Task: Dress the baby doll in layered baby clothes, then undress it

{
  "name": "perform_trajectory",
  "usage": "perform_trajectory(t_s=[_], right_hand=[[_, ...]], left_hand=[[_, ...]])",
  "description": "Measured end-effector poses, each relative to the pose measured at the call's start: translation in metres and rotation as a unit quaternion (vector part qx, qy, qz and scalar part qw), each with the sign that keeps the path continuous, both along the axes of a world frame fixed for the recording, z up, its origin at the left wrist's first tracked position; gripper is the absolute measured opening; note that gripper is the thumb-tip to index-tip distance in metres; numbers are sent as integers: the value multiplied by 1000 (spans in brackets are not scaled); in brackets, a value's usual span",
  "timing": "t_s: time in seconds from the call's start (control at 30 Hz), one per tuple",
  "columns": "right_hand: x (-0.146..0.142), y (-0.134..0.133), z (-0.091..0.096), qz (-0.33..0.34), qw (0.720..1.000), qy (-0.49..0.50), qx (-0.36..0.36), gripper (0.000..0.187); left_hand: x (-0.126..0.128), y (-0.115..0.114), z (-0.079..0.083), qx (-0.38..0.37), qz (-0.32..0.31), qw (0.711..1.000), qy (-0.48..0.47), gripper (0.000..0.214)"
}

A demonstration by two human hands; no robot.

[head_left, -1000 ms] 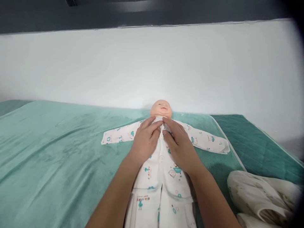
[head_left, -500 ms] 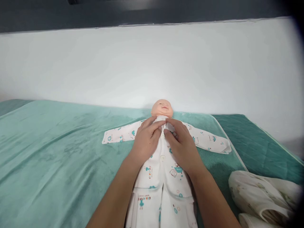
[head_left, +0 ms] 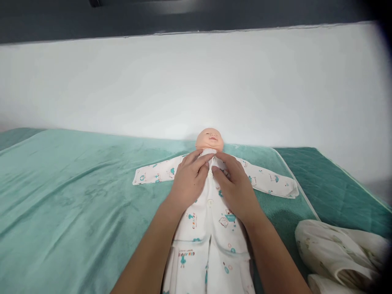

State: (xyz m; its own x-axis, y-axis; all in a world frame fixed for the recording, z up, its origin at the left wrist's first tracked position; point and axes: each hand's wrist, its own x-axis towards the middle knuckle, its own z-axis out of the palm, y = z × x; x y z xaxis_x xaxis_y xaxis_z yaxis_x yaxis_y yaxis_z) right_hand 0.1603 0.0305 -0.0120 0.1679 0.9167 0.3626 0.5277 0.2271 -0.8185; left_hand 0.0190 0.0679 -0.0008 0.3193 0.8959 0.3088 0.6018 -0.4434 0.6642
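A baby doll (head_left: 210, 139) lies on its back on a teal blanket (head_left: 76, 196), dressed in a white printed romper (head_left: 211, 228) with sleeves spread out to both sides. Both of my hands rest on the doll's chest just below its chin. My left hand (head_left: 187, 179) pinches the left edge of the romper's front placket. My right hand (head_left: 234, 185) pinches the right edge, thumb and fingers closed on the cloth near the top button. A lower button shows between my wrists.
A pile of white cloth (head_left: 337, 253) lies at the lower right. A darker quilted green mat (head_left: 333, 188) lies under the blanket on the right. A white wall (head_left: 196, 81) rises right behind the doll's head.
My hands have crept slightly up the doll's chest toward the neck; the doll and romper stay in place.
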Motion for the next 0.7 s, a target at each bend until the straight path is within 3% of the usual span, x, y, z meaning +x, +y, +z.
perform_trajectory(t_s=[0.37,0.7], right_hand=[[0,0,-2,-15,1000,15,-14,42],[0,0,-5,-19,994,108,-24,31]], left_hand=[[0,0,0,-7,-1,1000,-5,39],[-1,-4,0,4,6,987,-161,13]])
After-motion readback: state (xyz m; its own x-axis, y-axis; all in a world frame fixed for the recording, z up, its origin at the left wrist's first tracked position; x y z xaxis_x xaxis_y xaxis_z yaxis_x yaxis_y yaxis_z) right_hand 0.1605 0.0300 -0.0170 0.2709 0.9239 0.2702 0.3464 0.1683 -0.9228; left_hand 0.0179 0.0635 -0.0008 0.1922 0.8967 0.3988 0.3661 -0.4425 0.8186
